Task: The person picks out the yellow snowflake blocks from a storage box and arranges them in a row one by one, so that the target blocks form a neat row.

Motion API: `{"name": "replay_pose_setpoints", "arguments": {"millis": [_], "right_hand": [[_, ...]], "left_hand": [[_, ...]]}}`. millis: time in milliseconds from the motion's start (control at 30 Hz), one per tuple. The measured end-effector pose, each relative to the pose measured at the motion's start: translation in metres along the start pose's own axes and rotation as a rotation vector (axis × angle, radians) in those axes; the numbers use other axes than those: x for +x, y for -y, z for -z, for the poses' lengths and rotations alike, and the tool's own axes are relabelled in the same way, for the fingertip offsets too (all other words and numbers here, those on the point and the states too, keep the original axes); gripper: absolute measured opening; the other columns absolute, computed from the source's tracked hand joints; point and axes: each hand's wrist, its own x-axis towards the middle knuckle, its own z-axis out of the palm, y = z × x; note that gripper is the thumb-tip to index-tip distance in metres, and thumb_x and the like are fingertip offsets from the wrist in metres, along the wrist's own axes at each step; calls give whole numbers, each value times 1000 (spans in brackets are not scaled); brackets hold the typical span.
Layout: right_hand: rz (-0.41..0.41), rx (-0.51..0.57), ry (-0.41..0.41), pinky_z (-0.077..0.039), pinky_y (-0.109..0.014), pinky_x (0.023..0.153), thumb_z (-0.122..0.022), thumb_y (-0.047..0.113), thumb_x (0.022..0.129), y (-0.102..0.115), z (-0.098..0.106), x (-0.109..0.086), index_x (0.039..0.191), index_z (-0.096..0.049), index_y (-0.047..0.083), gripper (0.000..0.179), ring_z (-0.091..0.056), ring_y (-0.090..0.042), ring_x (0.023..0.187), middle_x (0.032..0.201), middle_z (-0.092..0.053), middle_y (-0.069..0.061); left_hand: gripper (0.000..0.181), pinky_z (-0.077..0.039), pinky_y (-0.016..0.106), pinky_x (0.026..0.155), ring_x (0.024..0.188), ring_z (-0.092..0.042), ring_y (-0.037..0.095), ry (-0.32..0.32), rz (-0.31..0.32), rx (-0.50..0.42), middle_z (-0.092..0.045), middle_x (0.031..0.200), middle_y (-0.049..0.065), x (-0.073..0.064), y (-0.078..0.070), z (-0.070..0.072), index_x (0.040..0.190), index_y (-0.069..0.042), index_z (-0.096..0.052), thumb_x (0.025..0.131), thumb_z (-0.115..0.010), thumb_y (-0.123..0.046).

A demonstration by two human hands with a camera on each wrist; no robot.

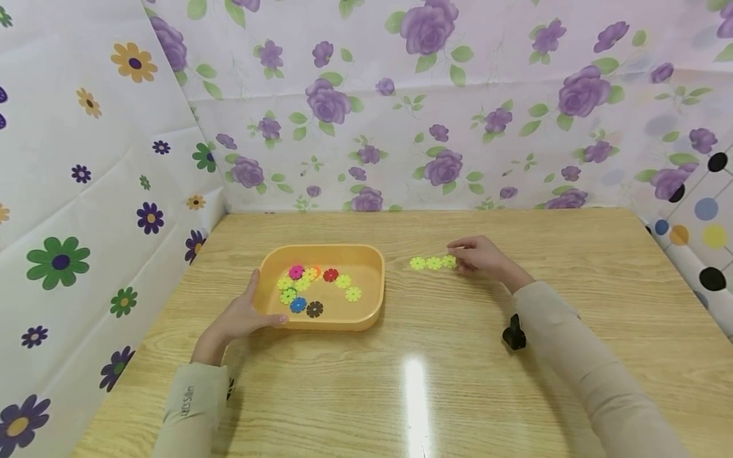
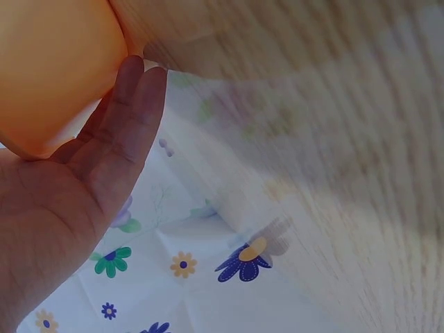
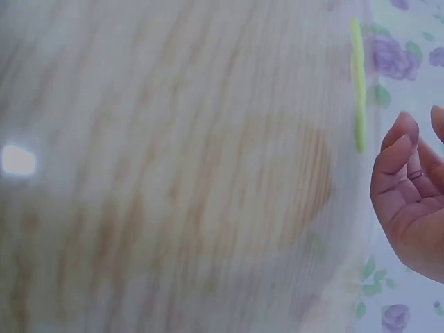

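Note:
In the head view, my left hand (image 1: 243,312) rests at the left front corner of an orange plastic basin (image 1: 343,321). Its fingers (image 2: 132,118) lie nearly straight along the basin's outer wall, while the thumb reaches the front rim. Inside are several flower-shaped discs, among them a red one (image 1: 330,275), a blue one (image 1: 298,305) and a brown one (image 1: 314,309). Right of the basin, a row of three yellow-green discs (image 1: 433,263) lies on the table. My right hand (image 1: 481,256) is at the row's right end, fingers bent loosely; the right wrist view shows a gap between fingertips and row.
The wooden table (image 1: 355,381) runs back to a flowered cloth (image 1: 401,159). Another patterned cloth (image 1: 114,222) hangs at the left. A small black object (image 1: 514,333) is beside the right forearm. Light glares off the table's front middle.

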Motion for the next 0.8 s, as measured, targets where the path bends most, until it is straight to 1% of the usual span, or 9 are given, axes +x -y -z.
{"name": "replay_pose_setpoints", "arguments": {"millis": [133,233,400,500,600,733,800], "right_hand": [[11,-22,-1,-49,-30,58,-51,21,93,5,-3,-3,128,-46,-6,45,-52,-16,61,82,-57,-17],[20,-45,-7,-51,-34,63,-52,23,93,8,-6,-5,127,-48,-4,44,-55,-20,68,88,-57,-21],[40,-72,-8,-52,-38,69,-52,23,93,13,-14,-7,127,-49,-4,43,-58,-30,79,91,-57,-22],[50,-63,-1,-52,-40,70,-52,22,93,15,-19,-7,126,-50,-4,43,-57,-35,82,91,-58,-23],[60,-52,7,-52,-39,68,-52,21,93,17,-25,-7,126,-50,-4,42,-57,-37,84,90,-58,-23],[70,-18,18,-52,-34,64,-53,19,92,21,-33,-7,125,-51,-4,40,-57,-36,81,90,-58,-24],[81,-3,25,-52,-34,63,-53,18,92,24,-38,-8,124,-52,-5,40,-57,-36,81,90,-57,-25]], "left_hand": [[125,-17,59,104,127,-19,51,1,5,-1,-6,143,35,-1,0,0,142,-4,18,69,-75,-45],[124,-17,59,103,126,-19,51,3,7,-2,-6,143,35,0,-1,0,142,-4,18,69,-75,-44],[124,-17,59,103,126,-20,51,5,12,-5,-6,143,35,0,-2,0,142,-4,18,69,-75,-44],[125,-17,59,103,126,-20,51,4,11,-7,-6,143,35,0,-1,0,142,-4,18,69,-75,-44],[125,-17,59,103,126,-20,51,2,6,-8,-6,143,35,0,-1,0,142,-4,17,68,-75,-44],[125,-17,59,103,126,-20,51,-1,3,-8,-6,143,35,0,-1,-1,142,-3,17,68,-75,-44],[125,-17,59,103,126,-20,51,-2,1,-7,-6,143,35,0,-1,-1,142,-3,16,68,-75,-44]]}}
